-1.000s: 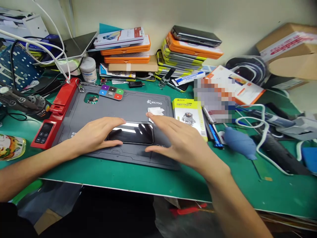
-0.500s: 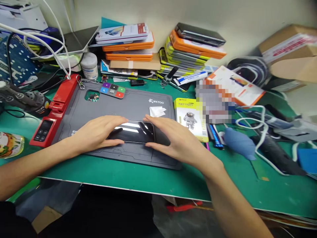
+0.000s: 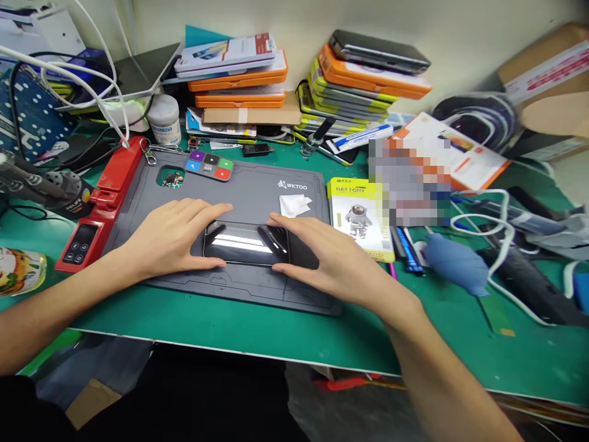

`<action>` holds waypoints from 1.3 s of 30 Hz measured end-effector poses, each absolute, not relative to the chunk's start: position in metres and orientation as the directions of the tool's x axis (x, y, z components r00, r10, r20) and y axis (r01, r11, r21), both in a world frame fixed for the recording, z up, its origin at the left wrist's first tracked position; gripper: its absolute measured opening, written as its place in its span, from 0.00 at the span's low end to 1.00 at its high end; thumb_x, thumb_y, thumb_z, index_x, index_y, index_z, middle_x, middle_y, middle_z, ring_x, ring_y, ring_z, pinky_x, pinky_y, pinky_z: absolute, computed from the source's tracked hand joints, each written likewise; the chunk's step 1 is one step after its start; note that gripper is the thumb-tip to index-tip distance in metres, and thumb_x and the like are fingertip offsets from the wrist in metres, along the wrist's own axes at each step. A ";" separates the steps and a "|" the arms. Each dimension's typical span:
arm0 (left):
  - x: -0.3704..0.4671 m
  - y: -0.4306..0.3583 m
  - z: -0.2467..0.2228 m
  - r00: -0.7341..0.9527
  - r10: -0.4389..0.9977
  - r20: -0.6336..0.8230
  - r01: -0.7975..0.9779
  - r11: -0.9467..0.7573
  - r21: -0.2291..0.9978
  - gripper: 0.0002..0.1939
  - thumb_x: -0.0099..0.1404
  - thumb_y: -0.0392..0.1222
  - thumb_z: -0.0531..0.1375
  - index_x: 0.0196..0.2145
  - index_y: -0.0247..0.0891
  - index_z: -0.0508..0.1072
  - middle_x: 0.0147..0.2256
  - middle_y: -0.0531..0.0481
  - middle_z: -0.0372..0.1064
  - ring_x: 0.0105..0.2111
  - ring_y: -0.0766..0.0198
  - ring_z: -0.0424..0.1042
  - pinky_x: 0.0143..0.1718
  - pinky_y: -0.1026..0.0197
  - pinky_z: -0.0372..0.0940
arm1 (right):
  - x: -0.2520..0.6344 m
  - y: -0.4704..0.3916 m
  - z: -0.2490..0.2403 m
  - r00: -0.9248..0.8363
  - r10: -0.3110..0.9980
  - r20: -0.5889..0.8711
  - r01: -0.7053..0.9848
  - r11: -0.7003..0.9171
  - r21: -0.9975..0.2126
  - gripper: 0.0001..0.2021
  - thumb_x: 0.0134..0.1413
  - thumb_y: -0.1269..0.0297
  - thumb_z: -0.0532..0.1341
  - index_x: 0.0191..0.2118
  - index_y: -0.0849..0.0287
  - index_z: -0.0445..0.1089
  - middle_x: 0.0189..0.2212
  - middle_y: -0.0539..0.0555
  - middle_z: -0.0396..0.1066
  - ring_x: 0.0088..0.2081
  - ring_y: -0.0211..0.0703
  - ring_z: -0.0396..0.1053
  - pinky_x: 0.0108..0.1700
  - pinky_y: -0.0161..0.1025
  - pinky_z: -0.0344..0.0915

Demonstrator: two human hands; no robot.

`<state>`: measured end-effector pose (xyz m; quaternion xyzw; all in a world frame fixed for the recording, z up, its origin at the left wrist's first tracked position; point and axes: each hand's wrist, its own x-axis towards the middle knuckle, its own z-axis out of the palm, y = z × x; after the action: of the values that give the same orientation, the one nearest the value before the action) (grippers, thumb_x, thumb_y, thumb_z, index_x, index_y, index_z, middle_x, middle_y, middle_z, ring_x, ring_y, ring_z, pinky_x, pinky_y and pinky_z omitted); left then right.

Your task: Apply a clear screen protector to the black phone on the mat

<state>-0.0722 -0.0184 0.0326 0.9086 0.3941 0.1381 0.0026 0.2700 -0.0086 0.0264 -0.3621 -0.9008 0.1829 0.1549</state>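
Running across the near side of the scene is the pale front edge of a green counter (image 3: 207, 325), with dark clothing (image 3: 207, 393) showing below it. Both forearms reach in over this edge, one from each side, and their wrists slant toward each other.

Just behind the edge lies a grey mat (image 3: 248, 190), and the phone (image 3: 243, 242) rests flat toward its near side, long sides roughly along the counter's front edge, its dark screen reflecting white light. The left hand (image 3: 172, 236) is spread at the phone's left end, thumb along the near side, fingers raised past the far side. The right hand (image 3: 326, 255) curves around the other end, thumb at the near side and fingertips at the far one; whether it presses I cannot tell.

Beside the mat's right edge sits a yellow-and-white battery box (image 3: 356, 218), with a blue bulb blower (image 3: 455, 264) farther right. A red device (image 3: 117, 172) lies along the mat's left edge. A crumpled white paper (image 3: 294, 205) and a coloured tile (image 3: 210, 166) lie on the mat's farther part.

Toward the counter's back edge stand a white jar (image 3: 164, 120) and two stacks of cases, left (image 3: 237, 83) and right (image 3: 363, 80), before a pale wall (image 3: 299, 24). A cardboard box (image 3: 547, 67) fills the back right corner.
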 end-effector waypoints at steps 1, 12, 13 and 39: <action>-0.072 -0.018 0.033 0.651 0.721 0.237 0.718 -0.686 0.115 0.45 0.72 0.68 0.67 0.73 0.38 0.62 0.58 0.37 0.78 0.55 0.42 0.80 0.54 0.47 0.72 | 0.270 -0.008 0.026 -0.690 0.709 0.143 0.596 0.670 -0.443 0.37 0.73 0.51 0.67 0.80 0.51 0.56 0.68 0.62 0.75 0.66 0.61 0.75 0.66 0.62 0.75; -0.074 -0.016 0.040 0.649 0.757 0.079 0.722 -0.645 0.250 0.44 0.71 0.61 0.72 0.73 0.41 0.62 0.62 0.39 0.74 0.60 0.44 0.74 0.57 0.48 0.65 | 0.270 -0.008 0.024 -0.701 0.695 0.161 0.580 0.686 -0.439 0.36 0.73 0.51 0.67 0.78 0.51 0.58 0.67 0.62 0.76 0.65 0.62 0.76 0.64 0.63 0.76; -0.074 -0.016 0.040 0.649 0.757 0.078 0.722 -0.645 0.253 0.44 0.70 0.62 0.72 0.73 0.41 0.62 0.61 0.39 0.74 0.60 0.44 0.74 0.57 0.48 0.65 | 0.270 -0.008 0.023 -0.698 0.698 0.159 0.583 0.683 -0.440 0.36 0.73 0.50 0.67 0.79 0.50 0.58 0.67 0.62 0.76 0.65 0.62 0.76 0.64 0.63 0.76; -0.069 -0.016 0.043 0.624 0.781 0.022 0.752 -0.607 0.257 0.41 0.73 0.60 0.68 0.74 0.43 0.61 0.51 0.42 0.71 0.50 0.46 0.72 0.56 0.49 0.63 | 0.271 -0.007 0.026 -0.714 0.684 0.147 0.581 0.697 -0.420 0.32 0.74 0.48 0.64 0.76 0.50 0.63 0.68 0.62 0.76 0.65 0.63 0.76 0.65 0.63 0.76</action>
<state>-0.0691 -0.0164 0.0429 0.8940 0.4288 0.0660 0.1123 0.2714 -0.0068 0.0257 -0.3479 -0.9093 0.1744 0.1474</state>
